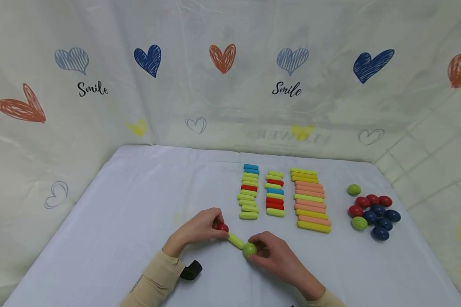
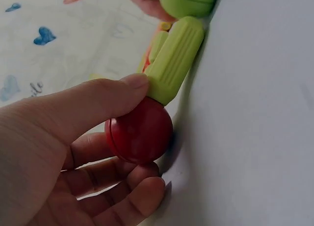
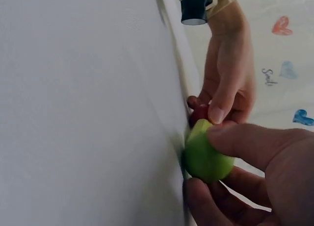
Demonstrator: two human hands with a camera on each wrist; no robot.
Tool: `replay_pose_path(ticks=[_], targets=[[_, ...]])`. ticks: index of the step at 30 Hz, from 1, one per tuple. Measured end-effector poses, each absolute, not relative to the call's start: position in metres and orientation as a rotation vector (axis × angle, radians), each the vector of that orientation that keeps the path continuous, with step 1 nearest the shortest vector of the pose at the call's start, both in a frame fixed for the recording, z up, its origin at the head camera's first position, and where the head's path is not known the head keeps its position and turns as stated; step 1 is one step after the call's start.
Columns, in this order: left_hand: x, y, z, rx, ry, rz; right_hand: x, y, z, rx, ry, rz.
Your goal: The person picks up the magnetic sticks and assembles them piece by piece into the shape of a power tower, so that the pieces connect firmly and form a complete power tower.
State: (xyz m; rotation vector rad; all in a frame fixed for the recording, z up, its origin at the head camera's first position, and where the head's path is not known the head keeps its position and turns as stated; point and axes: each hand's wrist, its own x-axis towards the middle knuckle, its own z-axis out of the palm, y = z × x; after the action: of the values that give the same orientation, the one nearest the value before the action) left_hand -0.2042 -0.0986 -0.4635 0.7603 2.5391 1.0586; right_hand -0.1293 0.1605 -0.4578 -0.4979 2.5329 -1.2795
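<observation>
Near the front middle of the table, my left hand [image 1: 201, 226] grips a red ball [image 2: 142, 130] between thumb and curled fingers. A short yellow-green ribbed stick [image 1: 236, 241] runs from that ball toward a green ball [image 1: 249, 250]. In the left wrist view, the left thumb tip lies right at the stick's lower end, where it meets the red ball. My right hand [image 1: 278, 258] holds the green ball with thumb and fingers, at the stick's other end. The right wrist view shows the green ball [image 3: 208, 160] overlapping most of the stick, low over the white cloth.
Beyond the hands lie two columns of short sticks, one with a green stick [image 1: 248, 216] and one with a blue stick [image 1: 275, 191]. Longer yellow and orange sticks [image 1: 313, 227] form another column. Several red, green and dark blue balls [image 1: 380, 233] cluster at the right.
</observation>
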Motion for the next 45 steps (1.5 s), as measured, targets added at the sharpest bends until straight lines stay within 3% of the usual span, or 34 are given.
replay_pose_path(ticks=[7, 17, 22, 31, 45], targets=[[-0.204, -0.095, -0.463, 0.708, 2.53, 1.089, -0.131, 0.153, -0.461, -0.388, 2.605, -1.357], [-0.203, -0.095, -0.46, 0.485, 2.648, 1.137, -0.131, 0.152, -0.459, -0.453, 2.656, -1.222], [-0.203, -0.094, -0.458, 0.583, 2.612, 1.079, -0.135, 0.149, -0.462, -0.404, 2.653, -1.332], [-0.201, -0.082, -0.469, 1.01, 2.737, 0.885, -0.14, 0.151, -0.467, -0.329, 2.77, -1.333], [-0.199, -0.086, -0.467, 0.955, 2.616, 1.129, -0.141, 0.158, -0.463, -0.088, 2.708, -1.49]])
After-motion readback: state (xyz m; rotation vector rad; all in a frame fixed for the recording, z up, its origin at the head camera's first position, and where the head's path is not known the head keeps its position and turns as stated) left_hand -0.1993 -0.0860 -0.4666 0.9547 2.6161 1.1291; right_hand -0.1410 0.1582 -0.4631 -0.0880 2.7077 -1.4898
